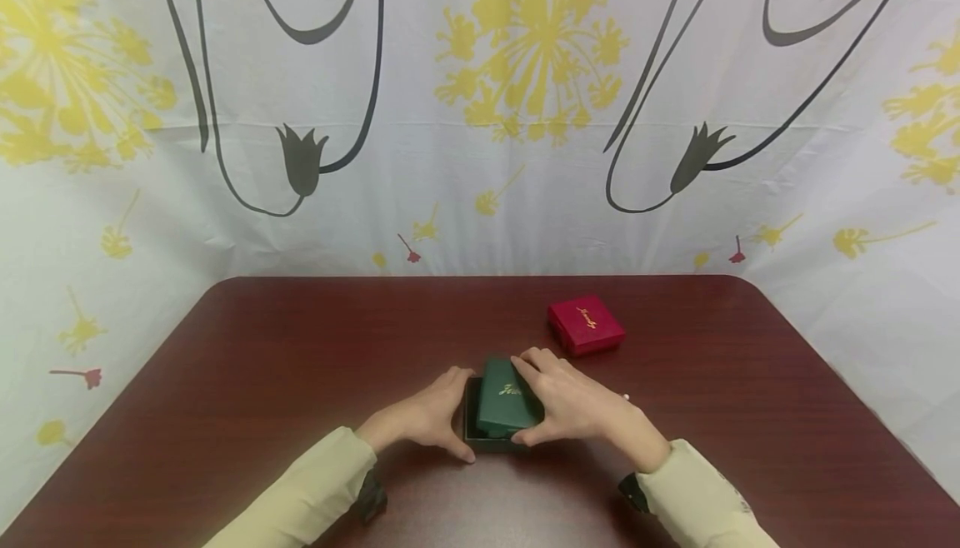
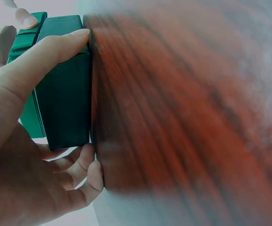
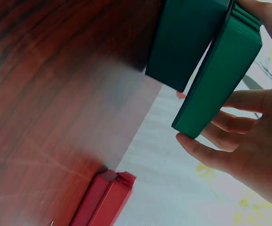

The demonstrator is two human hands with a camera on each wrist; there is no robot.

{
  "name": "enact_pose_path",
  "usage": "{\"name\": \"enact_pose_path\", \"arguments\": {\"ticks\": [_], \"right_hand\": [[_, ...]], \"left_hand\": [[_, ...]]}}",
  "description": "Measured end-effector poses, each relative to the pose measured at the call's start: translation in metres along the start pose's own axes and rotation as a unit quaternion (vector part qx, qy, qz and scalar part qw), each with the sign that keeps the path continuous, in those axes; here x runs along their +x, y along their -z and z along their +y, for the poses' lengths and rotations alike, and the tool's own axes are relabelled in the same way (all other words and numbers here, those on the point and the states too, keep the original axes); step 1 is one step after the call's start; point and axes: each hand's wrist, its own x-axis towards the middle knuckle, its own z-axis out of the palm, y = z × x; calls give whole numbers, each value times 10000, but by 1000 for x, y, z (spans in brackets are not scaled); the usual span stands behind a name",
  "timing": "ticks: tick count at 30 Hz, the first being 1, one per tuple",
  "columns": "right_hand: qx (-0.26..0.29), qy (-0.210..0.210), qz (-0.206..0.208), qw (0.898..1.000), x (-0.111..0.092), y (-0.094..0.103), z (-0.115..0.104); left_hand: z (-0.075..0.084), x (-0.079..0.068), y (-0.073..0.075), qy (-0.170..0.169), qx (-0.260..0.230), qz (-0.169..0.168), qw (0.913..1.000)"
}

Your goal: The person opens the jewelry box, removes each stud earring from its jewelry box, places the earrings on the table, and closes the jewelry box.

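A dark green box base (image 1: pixel 491 445) (image 2: pixel 66 103) sits on the table in front of the person. The left hand (image 1: pixel 431 413) (image 2: pixel 22 165) grips its left side, thumb at the near end and fingers curled about the far end. Over the base, shifted to the right and a little askew, is the green lid (image 1: pixel 497 408) (image 3: pixel 223 75), with gold lettering partly covered by fingers. The right hand (image 1: pixel 573 398) (image 3: pixel 253 146) holds this lid by its two ends. Part of the base's dark inside shows along the lid's left edge.
A red box (image 1: pixel 587 325) (image 3: pixel 108 200) with gold lettering lies farther back, right of the green one. Beneath everything is a reddish-brown wooden table (image 1: pixel 337 340). Behind it hangs a white curtain (image 1: pixel 420 90) with yellow and grey flowers.
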Motion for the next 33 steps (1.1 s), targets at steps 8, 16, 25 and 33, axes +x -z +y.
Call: {"name": "enact_pose_path", "arguments": {"ticks": [8,16,25,33], "right_hand": [[-99,186,-14,9998,7,-2,-8],[-113,293,-32,9995,12,-2,-13],[-91,215,-223,9995,14,0,-16],[-174,172,-294,9993,15,-1,-19]], "left_hand": [[-1,1,-1,6,-47,0,10000],[-2,0,0,-260,-218,-36,9994],[-4,0,2,-335,-407,-4,9986],[-5,0,1,-563,-551,52,9969]]}}
